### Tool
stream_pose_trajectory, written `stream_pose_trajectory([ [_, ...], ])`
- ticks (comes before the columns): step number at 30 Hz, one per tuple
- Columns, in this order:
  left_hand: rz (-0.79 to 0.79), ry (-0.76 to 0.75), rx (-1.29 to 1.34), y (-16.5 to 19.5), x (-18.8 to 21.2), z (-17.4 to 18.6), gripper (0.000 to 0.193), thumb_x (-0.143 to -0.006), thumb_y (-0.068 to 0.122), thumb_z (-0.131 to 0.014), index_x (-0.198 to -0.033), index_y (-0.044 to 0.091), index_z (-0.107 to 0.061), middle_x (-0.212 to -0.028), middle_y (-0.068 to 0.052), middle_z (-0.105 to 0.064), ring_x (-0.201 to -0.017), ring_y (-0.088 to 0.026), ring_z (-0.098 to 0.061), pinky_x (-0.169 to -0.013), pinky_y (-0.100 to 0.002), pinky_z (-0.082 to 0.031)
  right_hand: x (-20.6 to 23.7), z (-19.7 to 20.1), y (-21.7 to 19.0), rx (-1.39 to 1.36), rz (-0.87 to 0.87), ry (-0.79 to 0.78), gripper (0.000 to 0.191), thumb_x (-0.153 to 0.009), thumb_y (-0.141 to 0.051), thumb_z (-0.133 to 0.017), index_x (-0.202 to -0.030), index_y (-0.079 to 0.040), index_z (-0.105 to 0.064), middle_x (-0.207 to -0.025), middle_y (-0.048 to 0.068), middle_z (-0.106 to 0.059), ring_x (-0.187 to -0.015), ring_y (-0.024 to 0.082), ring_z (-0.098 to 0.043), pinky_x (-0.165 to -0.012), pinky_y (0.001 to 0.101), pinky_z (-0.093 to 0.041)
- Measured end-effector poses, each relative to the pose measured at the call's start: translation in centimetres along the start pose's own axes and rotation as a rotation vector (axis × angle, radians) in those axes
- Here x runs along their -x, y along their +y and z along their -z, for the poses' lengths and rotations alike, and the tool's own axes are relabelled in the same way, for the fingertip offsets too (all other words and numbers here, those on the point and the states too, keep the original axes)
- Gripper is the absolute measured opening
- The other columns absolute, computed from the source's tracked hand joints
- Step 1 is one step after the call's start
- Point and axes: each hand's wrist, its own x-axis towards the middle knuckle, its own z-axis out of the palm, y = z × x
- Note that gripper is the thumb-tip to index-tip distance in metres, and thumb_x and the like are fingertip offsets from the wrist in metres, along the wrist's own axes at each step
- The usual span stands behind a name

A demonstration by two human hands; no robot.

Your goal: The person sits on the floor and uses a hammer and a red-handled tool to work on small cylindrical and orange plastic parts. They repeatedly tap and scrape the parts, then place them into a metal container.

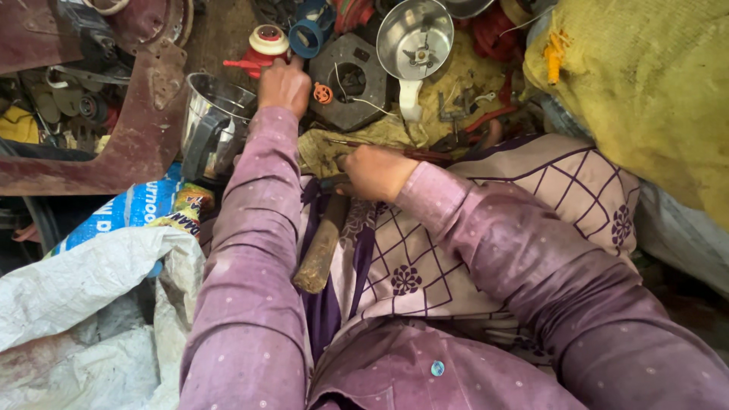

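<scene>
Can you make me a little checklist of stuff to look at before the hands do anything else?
1. Left hand free to grab: ok, it rests by the red and white cap with nothing seen in it.
2. Right hand grip: cannot tell, its fingers curl at the top of the wooden-handled hammer, the hold is hidden.
3. Hammer steady: ok, it lies across the lap.
4. Steel jar upright: ok, standing just left of the left wrist.
5. Round dark metal part reachable: ok, it lies just ahead of both hands.
6. Small orange piece safe from knocks: not ok, right beside the left hand.
</scene>
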Motion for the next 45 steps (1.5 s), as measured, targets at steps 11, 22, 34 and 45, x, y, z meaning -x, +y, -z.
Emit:
stream_pose_trajectory([
  [11,0.325,0.341,0.645,-1.5,-1.6,5.2,0.020,-0.075,0.015,-0.092,-0.080,0.005,-0.076,-0.110,-0.017,-0.069,-0.089,-0.042,-0.067,-0.072,-0.052,-0.052,0.1,0.0,-0.3,0.021,0.024,0.013,0.047,-0.086,-0.045,-0.076,-0.102,-0.002,-0.071,-0.079,0.024,-0.071,-0.076,0.043,-0.072,-0.070,0.0523,-0.058],
  [22,0.250,0.313,0.851,-1.0,-2.4,8.1,0.027,-0.077,0.012,-0.094,-0.096,0.007,-0.075,-0.114,-0.019,-0.068,-0.096,-0.037,-0.069,-0.081,-0.046,-0.054,-0.7,-0.6,1.3,-0.031,0.049,0.022,0.051,-0.085,-0.046,-0.075,-0.111,-0.003,-0.069,-0.084,0.024,-0.072,-0.079,0.044,-0.071,-0.071,0.0513,-0.058],
  [34,0.703,0.360,0.531,-1.7,30.9,38.1,0.025,-0.093,0.004,-0.092,-0.112,0.001,-0.076,-0.145,-0.018,-0.068,-0.098,-0.021,-0.068,-0.073,-0.027,-0.055,0.4,0.5,0.6,0.123,0.068,0.013,0.049,-0.090,-0.043,-0.072,-0.116,-0.002,-0.067,-0.094,0.025,-0.072,-0.089,0.044,-0.071,-0.077,0.0526,-0.057],
  [45,0.801,0.225,0.170,-4.4,35.8,32.5,0.031,-0.071,0.012,-0.091,-0.097,0.001,-0.078,-0.128,-0.024,-0.069,-0.111,-0.041,-0.065,-0.092,-0.045,-0.051,0.2,-1.6,1.4,0.132,-0.086,-0.038,0.044,-0.086,-0.042,-0.076,-0.109,-0.004,-0.072,-0.095,0.023,-0.073,-0.090,0.042,-0.072,-0.079,0.0514,-0.057],
])
